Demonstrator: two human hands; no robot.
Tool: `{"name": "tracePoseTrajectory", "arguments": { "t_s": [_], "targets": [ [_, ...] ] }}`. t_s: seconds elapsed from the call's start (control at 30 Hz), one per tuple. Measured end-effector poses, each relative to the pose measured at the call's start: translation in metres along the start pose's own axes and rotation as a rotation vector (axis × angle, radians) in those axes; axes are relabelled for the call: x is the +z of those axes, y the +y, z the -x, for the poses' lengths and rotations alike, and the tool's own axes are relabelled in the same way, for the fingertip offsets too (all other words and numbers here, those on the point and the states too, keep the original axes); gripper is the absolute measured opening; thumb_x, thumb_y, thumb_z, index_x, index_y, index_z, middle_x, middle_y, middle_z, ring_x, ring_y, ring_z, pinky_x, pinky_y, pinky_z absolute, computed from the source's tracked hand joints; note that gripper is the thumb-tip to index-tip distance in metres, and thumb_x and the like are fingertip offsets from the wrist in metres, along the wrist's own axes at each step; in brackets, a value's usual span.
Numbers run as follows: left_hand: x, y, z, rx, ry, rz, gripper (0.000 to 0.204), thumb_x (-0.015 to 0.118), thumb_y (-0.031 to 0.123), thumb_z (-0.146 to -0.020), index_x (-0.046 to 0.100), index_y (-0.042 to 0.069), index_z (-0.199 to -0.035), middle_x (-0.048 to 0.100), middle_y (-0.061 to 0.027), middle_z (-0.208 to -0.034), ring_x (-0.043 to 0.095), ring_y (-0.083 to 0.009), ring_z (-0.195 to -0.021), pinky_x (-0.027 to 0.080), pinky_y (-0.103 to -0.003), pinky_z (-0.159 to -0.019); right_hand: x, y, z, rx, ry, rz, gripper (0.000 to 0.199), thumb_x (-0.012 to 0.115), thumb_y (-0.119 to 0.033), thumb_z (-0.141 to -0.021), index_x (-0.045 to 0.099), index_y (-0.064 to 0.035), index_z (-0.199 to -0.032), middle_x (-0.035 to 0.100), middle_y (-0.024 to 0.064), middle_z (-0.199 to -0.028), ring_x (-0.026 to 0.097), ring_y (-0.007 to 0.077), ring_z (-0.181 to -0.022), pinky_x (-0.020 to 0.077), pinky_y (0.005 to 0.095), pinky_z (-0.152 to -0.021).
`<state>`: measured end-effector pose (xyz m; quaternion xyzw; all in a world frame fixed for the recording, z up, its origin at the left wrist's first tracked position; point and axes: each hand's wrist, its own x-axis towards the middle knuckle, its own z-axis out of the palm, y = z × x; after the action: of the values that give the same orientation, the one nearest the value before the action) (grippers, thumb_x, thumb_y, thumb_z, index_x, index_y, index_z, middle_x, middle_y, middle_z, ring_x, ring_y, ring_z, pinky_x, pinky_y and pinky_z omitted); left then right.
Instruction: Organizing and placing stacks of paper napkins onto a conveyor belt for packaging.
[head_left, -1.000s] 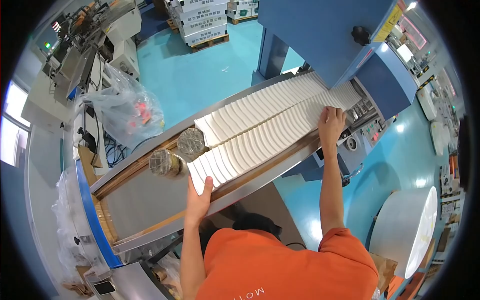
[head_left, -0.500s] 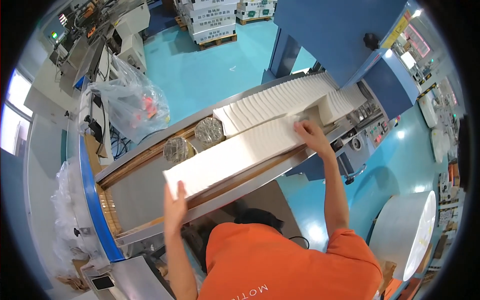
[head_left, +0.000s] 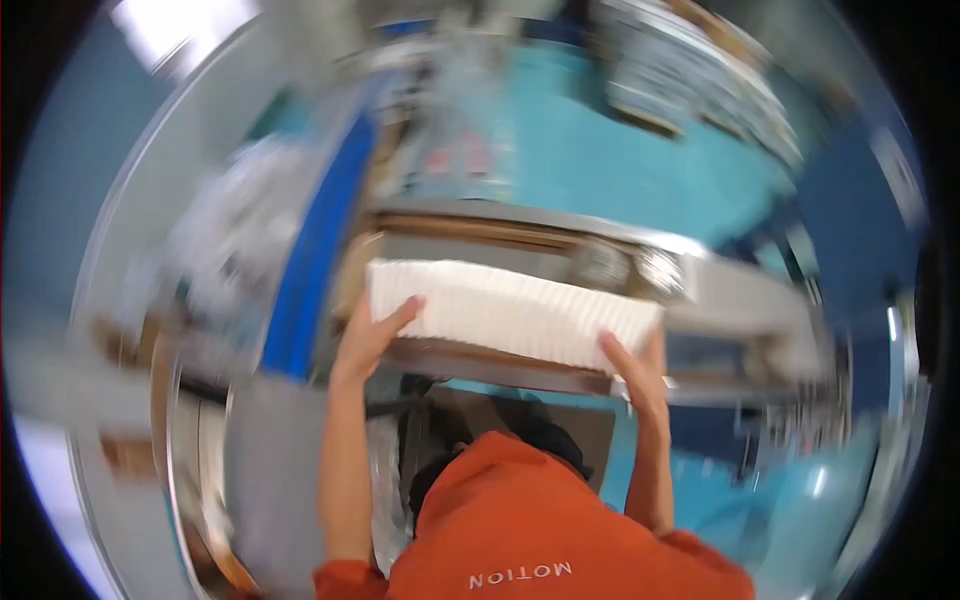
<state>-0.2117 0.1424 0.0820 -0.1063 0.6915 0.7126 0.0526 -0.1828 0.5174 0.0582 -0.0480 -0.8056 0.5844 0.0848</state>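
Note:
Between my two hands is a long row of white sheets (head_left: pixel 510 312) packed face to face, squeezed at its ends. My left hand (head_left: pixel 372 338) is closed on the left end, thumb on top. At the right end my right hand (head_left: pixel 638 370) grips in the same way. The row is held over a long metal trough (head_left: pixel 470 212), close to its left end. Behind its right end stand two round, film-wrapped blocks (head_left: pixel 600 262). Farther right in the trough is another white row (head_left: pixel 745 292), smeared by motion.
A blue rail (head_left: pixel 318 245) and a grey metal surface (head_left: pixel 275 480) lie to the left. Clear plastic bags (head_left: pixel 460 130) hang beyond the trough. Blurred pale stacks of boxes (head_left: pixel 680 70) stand at the far right, near a blue machine (head_left: pixel 860 190).
My view has swung left. The white row has moved left along the trough, away from the other row. My right hand has gone from reaching near the machine to gripping the row's right end.

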Motion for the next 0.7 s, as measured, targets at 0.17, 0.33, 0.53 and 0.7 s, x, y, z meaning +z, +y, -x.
{"name": "tracePoseTrajectory", "arguments": {
  "t_s": [0.17,0.33,0.53,0.7],
  "targets": [
    [-0.125,0.002,0.11,0.1,0.34,0.079,0.089,0.085,0.034,-0.075,0.037,0.002,-0.143,0.053,-0.0086,-0.129,0.052,-0.0187,-0.119,0.04,-0.034,-0.104,0.112,-0.086,0.005,-0.086,-0.383,-0.146,0.077,0.076,-0.012,-0.081,0.03,0.0014,-0.141,0.056,0.0171,-0.121,0.062,0.0238,-0.102,0.0568,0.0333,-0.079],
    [-0.164,-0.086,0.321,0.001,1.074,0.309,0.079,0.078,0.023,-0.083,0.035,0.0,-0.145,0.054,-0.0102,-0.131,0.054,-0.0183,-0.118,0.042,-0.034,-0.103,0.282,-0.106,0.054,-0.209,-1.154,-0.05,0.084,0.08,-0.026,-0.077,0.032,0.0051,-0.137,0.054,0.0202,-0.125,0.056,0.0293,-0.114,0.0429,0.0392,-0.1],
    [-0.056,-0.172,0.436,-0.258,1.736,0.221,0.073,0.069,0.029,-0.091,0.031,-0.005,-0.143,0.049,-0.0177,-0.135,0.051,-0.0243,-0.12,0.04,-0.036,-0.102,0.511,-0.106,0.165,-0.531,-1.866,0.215,0.094,0.082,-0.034,-0.07,0.032,0.007,-0.139,0.046,0.0229,-0.134,0.046,0.0345,-0.127,0.0369,0.038,-0.107],
    [-0.02,-0.159,0.368,-0.154,1.755,0.447,0.078,0.068,0.026,-0.092,0.02,-0.006,-0.144,0.036,-0.0189,-0.144,0.04,-0.0253,-0.131,0.035,-0.036,-0.108,0.609,-0.182,0.236,-1.252,-1.419,0.518,0.067,0.075,-0.022,-0.073,0.049,-0.0025,-0.131,0.055,0.0169,-0.123,0.05,0.0369,-0.117,0.0414,0.0464,-0.098]
  ]
}}
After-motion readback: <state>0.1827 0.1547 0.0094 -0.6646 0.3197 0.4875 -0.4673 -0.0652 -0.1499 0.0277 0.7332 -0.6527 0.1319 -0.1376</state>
